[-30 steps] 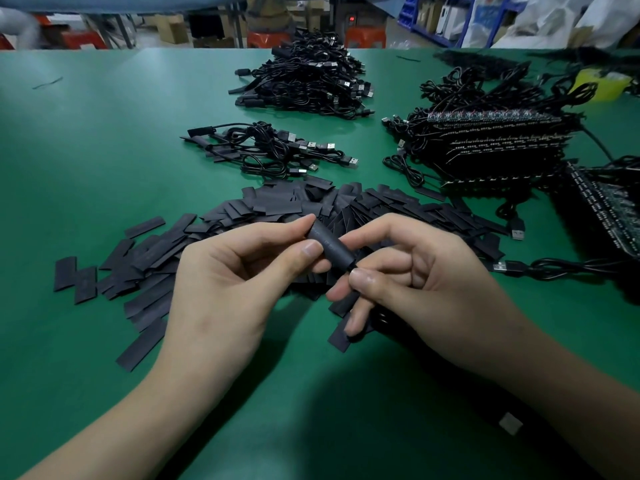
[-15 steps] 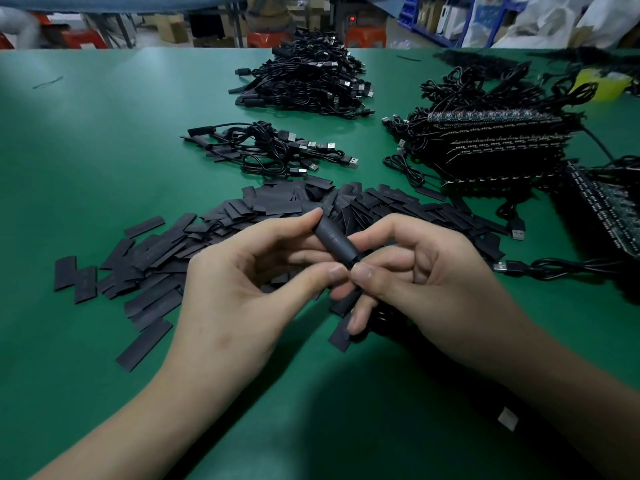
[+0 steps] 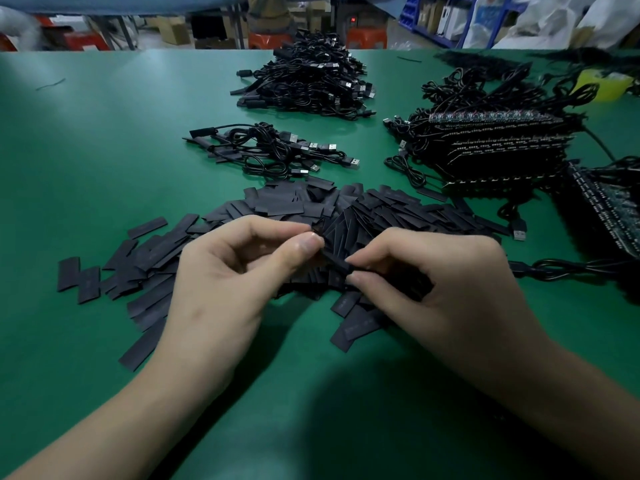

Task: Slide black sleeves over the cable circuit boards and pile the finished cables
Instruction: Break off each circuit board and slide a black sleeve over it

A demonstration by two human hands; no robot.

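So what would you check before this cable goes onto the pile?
1. Left hand pinches the sleeve: ok.
2. Right hand pinches the cable at the sleeve's end: ok.
3. Sleeve covers the whole circuit board: cannot tell, fingers hide it.
4. Rest of the cable free of snags: cannot tell, the right hand hides it.
5. Small pile of finished cables lies straight ahead, past the loose sleeves: ok.

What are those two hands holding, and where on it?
One black sleeve: the left hand pinches its far end, the right hand its near end.
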